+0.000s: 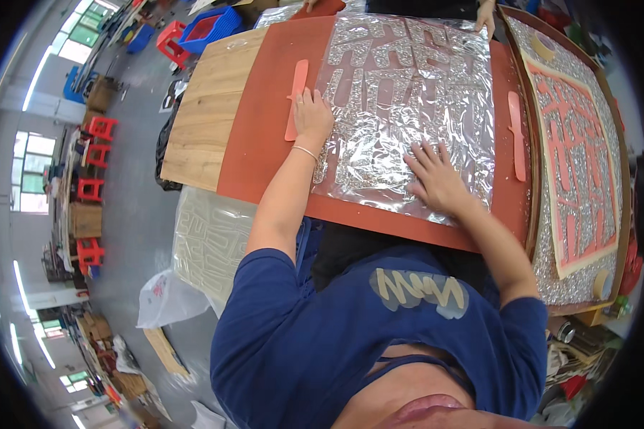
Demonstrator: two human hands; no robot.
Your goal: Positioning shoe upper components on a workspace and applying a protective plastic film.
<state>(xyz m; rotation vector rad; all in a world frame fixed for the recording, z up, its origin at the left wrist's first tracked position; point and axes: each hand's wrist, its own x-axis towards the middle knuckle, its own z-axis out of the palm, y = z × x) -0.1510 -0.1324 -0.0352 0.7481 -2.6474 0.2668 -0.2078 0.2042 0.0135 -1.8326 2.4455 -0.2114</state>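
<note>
A clear plastic film [436,86] with silvery glitter letter shapes lies on a red-brown mat [264,129]. My right hand [436,177] lies on the film's near right part, fingers spread flat. At the film's left edge is my left hand [312,118], fingers stretched forward and lying low. It overlaps a long pink plastic strip [302,74] with a small side tab; whether it grips the strip's edge is hard to see. A similar pink strip [516,136] lies on the mat to the film's right.
Pale wooden boards [211,107] extend left of the mat. At right, a glitter-filled tray [543,275] holds a sheet with pink letter shapes [576,164] and tape rolls. Another person's hand [485,18] touches the far edge. Below left hangs a translucent letter sheet [207,243]; red stools [171,43] stand beyond.
</note>
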